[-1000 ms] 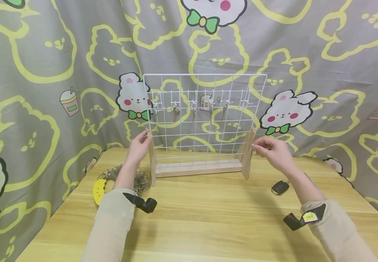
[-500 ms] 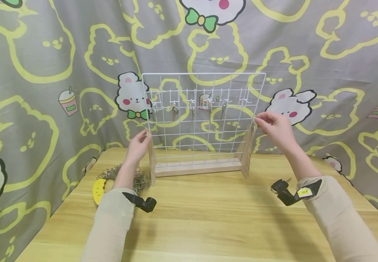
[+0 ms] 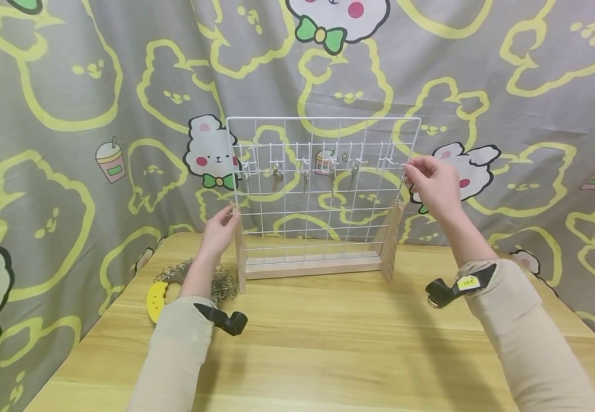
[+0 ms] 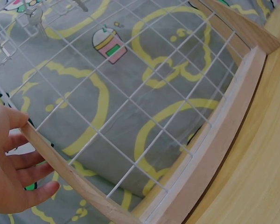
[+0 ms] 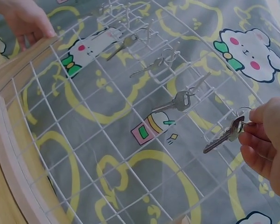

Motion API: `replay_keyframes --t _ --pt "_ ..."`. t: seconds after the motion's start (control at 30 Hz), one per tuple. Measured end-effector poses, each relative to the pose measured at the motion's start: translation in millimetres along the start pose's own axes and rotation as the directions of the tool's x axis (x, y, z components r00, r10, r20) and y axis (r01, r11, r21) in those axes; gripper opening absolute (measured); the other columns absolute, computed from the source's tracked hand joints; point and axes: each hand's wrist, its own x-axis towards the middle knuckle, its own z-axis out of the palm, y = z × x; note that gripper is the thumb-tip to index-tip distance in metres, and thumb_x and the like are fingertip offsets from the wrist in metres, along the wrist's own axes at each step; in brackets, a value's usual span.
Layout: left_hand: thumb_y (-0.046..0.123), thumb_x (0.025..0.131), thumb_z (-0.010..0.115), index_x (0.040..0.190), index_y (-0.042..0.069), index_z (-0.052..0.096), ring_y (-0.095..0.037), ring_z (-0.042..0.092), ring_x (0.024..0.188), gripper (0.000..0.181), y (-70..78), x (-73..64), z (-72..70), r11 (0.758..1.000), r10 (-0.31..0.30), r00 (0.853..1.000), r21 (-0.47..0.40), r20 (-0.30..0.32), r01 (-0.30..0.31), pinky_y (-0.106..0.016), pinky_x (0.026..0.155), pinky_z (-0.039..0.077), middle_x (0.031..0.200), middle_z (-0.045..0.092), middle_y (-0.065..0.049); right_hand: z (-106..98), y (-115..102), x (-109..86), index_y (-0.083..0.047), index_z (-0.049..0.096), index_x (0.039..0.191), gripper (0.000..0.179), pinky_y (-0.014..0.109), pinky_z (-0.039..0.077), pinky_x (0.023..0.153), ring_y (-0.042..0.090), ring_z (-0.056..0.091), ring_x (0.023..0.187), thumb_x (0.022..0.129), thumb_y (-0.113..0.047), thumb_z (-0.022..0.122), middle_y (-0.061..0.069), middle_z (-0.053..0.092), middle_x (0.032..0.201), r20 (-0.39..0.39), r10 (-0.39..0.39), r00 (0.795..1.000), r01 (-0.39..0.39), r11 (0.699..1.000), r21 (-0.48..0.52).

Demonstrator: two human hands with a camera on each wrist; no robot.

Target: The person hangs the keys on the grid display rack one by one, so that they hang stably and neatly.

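Note:
A white wire grid rack [image 3: 323, 118] stands upright in a wooden base [image 3: 312, 266], with a row of white hooks across its upper part. Several keys hang there, among them a silver key [image 5: 179, 101]. My left hand [image 3: 218, 232] holds the top of the left wooden upright [image 4: 70, 172] between thumb and fingers. At the grid's right edge, level with the hooks, my right hand [image 3: 436, 189] pinches a key ring [image 5: 243, 112]. From that ring a key [image 5: 222, 140] points away from the fingertips. The rightmost hook [image 3: 387, 163] is just left of this hand.
On the table [image 3: 297, 343], left of the rack, lie a yellow crescent-shaped piece [image 3: 156, 300] and a heap of metal rings [image 3: 222, 286], partly behind my left forearm. A patterned grey curtain [image 3: 276, 68] hangs close behind. My right wrist camera [image 3: 441, 292] covers the car key's spot.
My right hand has risen along the rack's right side, from beside the wooden upright to hook height, carrying the key. My left hand has stayed on the left upright.

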Motion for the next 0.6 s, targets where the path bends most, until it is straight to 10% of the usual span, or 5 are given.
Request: replay_keyframes --t 0.6 --pt "0.029 0.098 0.044 0.147 0.011 0.025 -0.034 0.029 0.133 0.055 -1.2 0.3 0.0 1.0 0.005 1.0 -0.003 -0.003 -0.005 -0.05 0.109 0.023 0.146 0.032 -0.018 13.9 1.5 10.7 0.005 0.061 0.1 0.022 0.013 0.05 0.058 -0.004 0.054 0.062 0.093 -0.015 0.054 0.008 0.062 0.08 0.002 0.041 0.999 -0.041 0.995 -0.088"
